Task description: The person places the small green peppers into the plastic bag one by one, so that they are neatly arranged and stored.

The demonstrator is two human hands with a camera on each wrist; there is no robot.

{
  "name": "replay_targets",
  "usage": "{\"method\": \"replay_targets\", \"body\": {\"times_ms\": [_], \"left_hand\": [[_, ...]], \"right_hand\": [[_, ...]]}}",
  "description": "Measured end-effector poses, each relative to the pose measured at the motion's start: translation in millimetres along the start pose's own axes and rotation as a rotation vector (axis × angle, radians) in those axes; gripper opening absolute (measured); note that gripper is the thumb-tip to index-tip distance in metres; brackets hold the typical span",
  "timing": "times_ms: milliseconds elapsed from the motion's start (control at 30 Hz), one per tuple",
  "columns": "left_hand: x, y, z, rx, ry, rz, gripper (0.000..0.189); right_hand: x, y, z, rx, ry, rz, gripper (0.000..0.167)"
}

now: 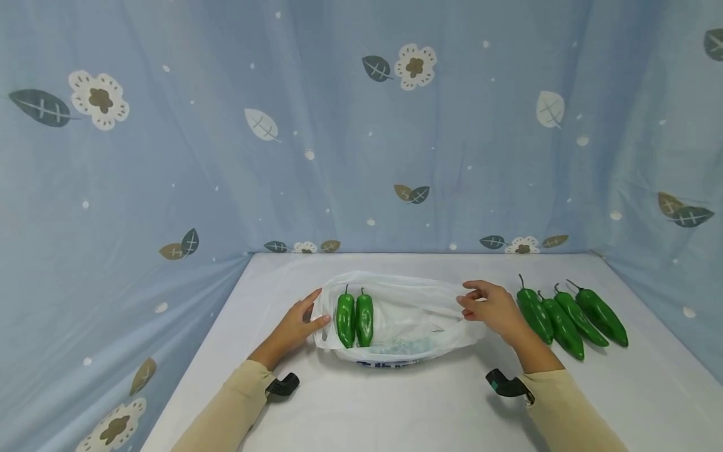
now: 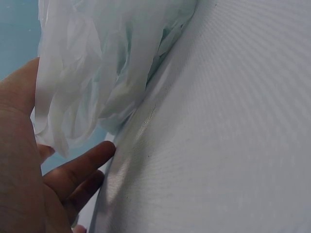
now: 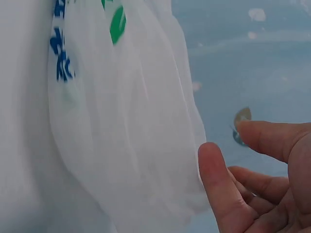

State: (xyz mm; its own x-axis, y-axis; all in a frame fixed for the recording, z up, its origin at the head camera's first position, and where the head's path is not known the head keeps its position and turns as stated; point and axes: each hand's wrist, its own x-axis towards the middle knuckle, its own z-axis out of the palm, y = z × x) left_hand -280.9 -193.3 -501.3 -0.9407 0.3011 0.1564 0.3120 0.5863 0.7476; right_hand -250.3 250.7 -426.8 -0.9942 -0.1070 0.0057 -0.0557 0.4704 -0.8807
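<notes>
Both hands at the ends of a white, translucent plastic bag (image 1: 412, 320), which lies open-mouthed on the white-covered counter (image 1: 373, 408).
Left hand (image 1: 295, 324): thumb and fingers parted, touching the bag's left end; in the bag beside it, two glossy green elongated peppers (image 1: 364, 320) side by side, stems away from the person; right hand (image 1: 492, 309): thumb and forefinger apart, nothing grasped, at the bag's right edge; farther right, four matching green peppers (image 1: 563, 329) slanting on the counter.
</notes>
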Motion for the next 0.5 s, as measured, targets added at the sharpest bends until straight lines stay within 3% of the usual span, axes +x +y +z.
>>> {"method": "replay_targets", "body": {"times_ms": [500], "left_hand": [[-0.2, -1.1, 0.8, -0.022, -0.004, -0.016, 0.079]], "right_hand": [[-11.9, 17.4, -27.2, -0.038, 0.026, 0.024, 0.06]]}}
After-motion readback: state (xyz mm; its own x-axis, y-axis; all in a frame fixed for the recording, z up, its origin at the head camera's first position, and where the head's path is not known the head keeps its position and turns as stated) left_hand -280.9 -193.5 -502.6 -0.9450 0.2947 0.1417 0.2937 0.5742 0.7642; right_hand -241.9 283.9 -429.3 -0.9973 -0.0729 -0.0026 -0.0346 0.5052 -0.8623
